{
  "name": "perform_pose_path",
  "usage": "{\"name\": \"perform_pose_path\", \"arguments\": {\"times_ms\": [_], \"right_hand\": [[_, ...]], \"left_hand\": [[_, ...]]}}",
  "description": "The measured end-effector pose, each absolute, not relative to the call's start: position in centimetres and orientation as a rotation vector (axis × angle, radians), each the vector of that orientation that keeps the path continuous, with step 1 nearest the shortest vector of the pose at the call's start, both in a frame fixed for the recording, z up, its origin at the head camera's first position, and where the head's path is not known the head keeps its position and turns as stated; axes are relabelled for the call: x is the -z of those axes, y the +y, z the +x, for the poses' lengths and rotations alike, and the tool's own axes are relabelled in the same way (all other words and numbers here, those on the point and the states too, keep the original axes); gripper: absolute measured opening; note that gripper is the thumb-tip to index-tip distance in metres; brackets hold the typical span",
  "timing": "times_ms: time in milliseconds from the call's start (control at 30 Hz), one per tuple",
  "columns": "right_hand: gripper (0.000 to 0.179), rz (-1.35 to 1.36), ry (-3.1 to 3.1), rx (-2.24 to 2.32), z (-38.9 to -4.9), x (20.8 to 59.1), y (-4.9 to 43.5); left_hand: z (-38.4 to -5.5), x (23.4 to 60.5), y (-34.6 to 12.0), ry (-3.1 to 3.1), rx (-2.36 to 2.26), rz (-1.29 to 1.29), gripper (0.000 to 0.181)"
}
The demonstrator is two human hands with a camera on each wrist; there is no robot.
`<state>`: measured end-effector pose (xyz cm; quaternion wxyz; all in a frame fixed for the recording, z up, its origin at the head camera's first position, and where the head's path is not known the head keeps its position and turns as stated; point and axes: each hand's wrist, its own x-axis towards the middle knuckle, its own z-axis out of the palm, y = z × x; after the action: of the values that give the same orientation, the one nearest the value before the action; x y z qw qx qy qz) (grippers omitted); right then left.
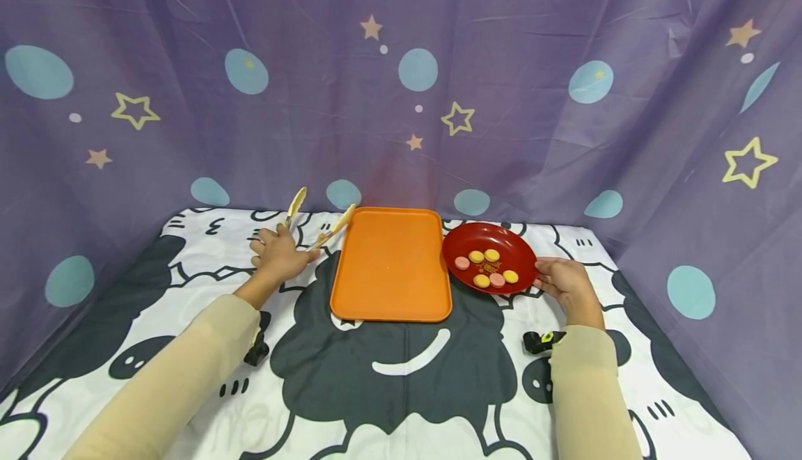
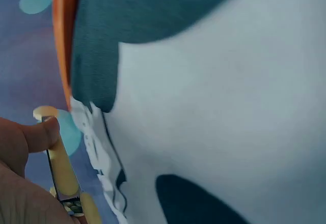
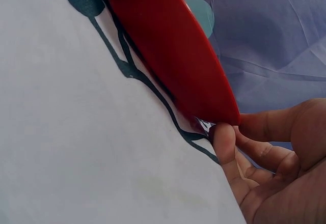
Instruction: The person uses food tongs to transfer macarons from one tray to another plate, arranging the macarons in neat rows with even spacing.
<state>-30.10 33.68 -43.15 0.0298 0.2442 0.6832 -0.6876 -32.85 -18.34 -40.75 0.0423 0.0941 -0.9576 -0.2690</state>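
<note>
My left hand (image 1: 280, 257) holds a pair of gold tongs (image 1: 332, 229), their two arms spread apart and pointing away from me. In the left wrist view the thumb presses along one arm of the tongs (image 2: 63, 170). On the right, my right hand (image 1: 566, 284) pinches the rim of a red plate (image 1: 464, 236) between thumb and fingers. Several yellow macarons (image 1: 491, 255) and two pink macarons (image 1: 497, 280) lie on this plate. The right wrist view shows the plate's underside (image 3: 173, 51) close over the cloth, the fingertips at its edge.
An orange rectangular tray (image 1: 391, 265) lies in the middle between both hands, the plate right beside its right edge. A black-and-white patterned cloth (image 1: 401, 390) covers the table. Behind the table hangs a purple curtain (image 1: 326, 98). Black wrist devices (image 1: 540, 341) sit on both forearms.
</note>
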Motion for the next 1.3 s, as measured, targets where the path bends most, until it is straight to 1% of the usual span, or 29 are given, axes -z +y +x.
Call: {"name": "perform_pose_path", "arguments": {"times_ms": [300, 600, 933, 1300], "right_hand": [[0.038, 0.740, 2.135, 2.111, -30.0, 43.2, 33.7], [0.038, 0.753, 2.126, 2.122, -30.1, 43.1, 33.6], [0.039, 0.761, 2.118, 2.115, -30.0, 43.0, 33.5], [0.040, 0.731, 2.114, 2.116, -29.9, 43.0, 33.6]], "left_hand": [[-32.9, 41.5, -18.0, -2.995, 0.818, 0.371, 0.097], [-33.0, 41.6, -17.2, -3.059, 0.882, 0.508, 0.098], [-33.1, 41.8, -16.2, -2.998, 0.982, 0.663, 0.104], [-32.8, 41.6, -16.2, -3.036, 0.983, 0.652, 0.104]]}}
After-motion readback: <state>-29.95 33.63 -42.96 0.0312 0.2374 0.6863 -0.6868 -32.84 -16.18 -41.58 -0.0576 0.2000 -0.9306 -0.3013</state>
